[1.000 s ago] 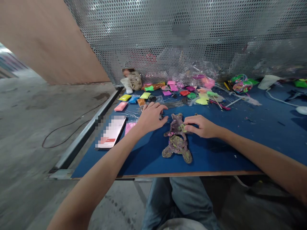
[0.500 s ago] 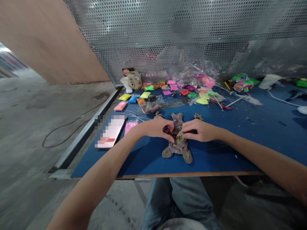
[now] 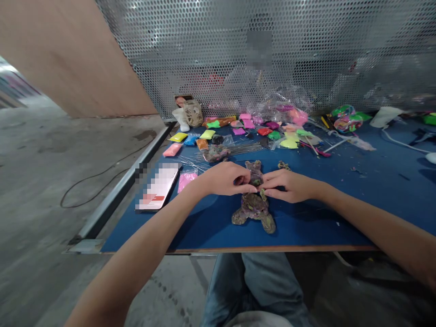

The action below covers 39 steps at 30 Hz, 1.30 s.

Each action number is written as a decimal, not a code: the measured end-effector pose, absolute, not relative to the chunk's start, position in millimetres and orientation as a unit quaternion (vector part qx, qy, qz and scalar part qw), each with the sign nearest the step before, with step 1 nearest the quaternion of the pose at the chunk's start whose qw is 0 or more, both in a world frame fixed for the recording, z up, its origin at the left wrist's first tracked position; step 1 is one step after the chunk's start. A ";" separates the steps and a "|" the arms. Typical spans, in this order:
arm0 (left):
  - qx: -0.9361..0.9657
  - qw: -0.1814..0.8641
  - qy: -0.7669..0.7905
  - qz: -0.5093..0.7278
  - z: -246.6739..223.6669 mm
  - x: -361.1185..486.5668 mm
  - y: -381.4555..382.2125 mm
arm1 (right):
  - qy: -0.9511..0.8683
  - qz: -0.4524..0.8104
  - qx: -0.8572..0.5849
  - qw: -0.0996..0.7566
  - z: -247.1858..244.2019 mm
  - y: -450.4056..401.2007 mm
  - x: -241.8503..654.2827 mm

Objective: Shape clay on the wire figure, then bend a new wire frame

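Observation:
A flat figure of mottled grey-purple modelling clay [image 3: 255,208] lies near the table's front edge, its two rounded legs toward me. Its upper part with two ear-like bumps [image 3: 254,170] shows beyond my fingertips, and the middle is partly covered by them. My left hand [image 3: 228,179] is closed, thumb and curled fingers meeting over the figure's middle. From the other side, my right hand [image 3: 289,185] pinches a small greenish piece of clay [image 3: 262,195], and the fingertips of both hands come together around it. A small crumpled clay lump [image 3: 283,165] rests beyond my right hand.
A phone [image 3: 159,187] and a pink packet [image 3: 187,180] lie to the left. Behind are another clay lump [image 3: 216,153], thin wires [image 3: 245,148], colourful clay packets [image 3: 238,131] and a clear plastic bag [image 3: 279,106]. A perforated metal panel [image 3: 211,50] stands along the back.
Both hands have shifted slightly away from me, uncovering more of the figure's lower middle. The left thumb has moved up and right, closer to the right fingertips.

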<state>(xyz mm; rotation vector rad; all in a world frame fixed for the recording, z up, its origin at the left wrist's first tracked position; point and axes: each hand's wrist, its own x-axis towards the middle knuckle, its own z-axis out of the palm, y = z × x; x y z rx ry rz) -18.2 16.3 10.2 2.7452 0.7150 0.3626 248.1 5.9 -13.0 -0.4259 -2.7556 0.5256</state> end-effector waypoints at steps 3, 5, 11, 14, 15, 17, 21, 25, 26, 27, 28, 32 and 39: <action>0.953 0.127 0.240 0.132 10.7 -16.6 14.3 | -0.974 0.111 -0.136 0.141 -12.2 4.3 246.9; 0.955 0.128 0.236 0.125 8.9 -15.4 14.2 | -0.980 0.059 -0.132 0.140 -14.2 4.0 245.3; 0.947 0.202 0.227 0.104 3.9 -7.6 10.8 | -0.970 0.044 -0.164 0.172 -18.1 5.7 244.4; 0.944 0.213 0.232 0.095 2.2 -3.8 8.9 | -0.962 0.090 -0.207 0.156 -16.0 6.6 246.7; 0.944 0.213 0.235 0.094 1.6 -3.0 8.6 | -0.959 0.100 -0.218 0.150 -15.3 6.7 247.4; 0.943 0.213 0.239 0.094 0.3 -2.1 8.3 | -0.957 0.115 -0.227 0.142 -14.2 6.9 248.7; 0.938 0.220 0.251 0.092 -2.1 0.4 6.8 | -0.963 0.134 -0.197 0.125 -14.5 7.1 249.2; 0.925 0.230 0.286 0.096 -4.2 6.0 3.3 | -0.959 0.165 -0.208 0.097 -17.0 8.5 247.2; 0.920 0.232 0.298 0.100 -4.6 7.3 2.4 | -0.955 0.171 -0.224 0.093 -17.5 9.0 246.6; 0.916 0.233 0.309 0.104 -4.7 8.4 1.6 | -0.950 0.176 -0.242 0.090 -17.6 9.4 246.0; 0.913 0.234 0.316 0.107 -4.6 9.1 1.0 | -0.945 0.182 -0.256 0.088 -17.5 9.7 245.6; 0.912 0.234 0.321 0.101 -2.8 9.3 0.2 | -0.939 0.205 -0.266 0.076 -15.2 9.6 244.8; 0.912 0.212 0.340 0.088 -5.5 9.6 1.1 | -0.918 0.230 -0.311 0.085 -15.8 7.0 240.7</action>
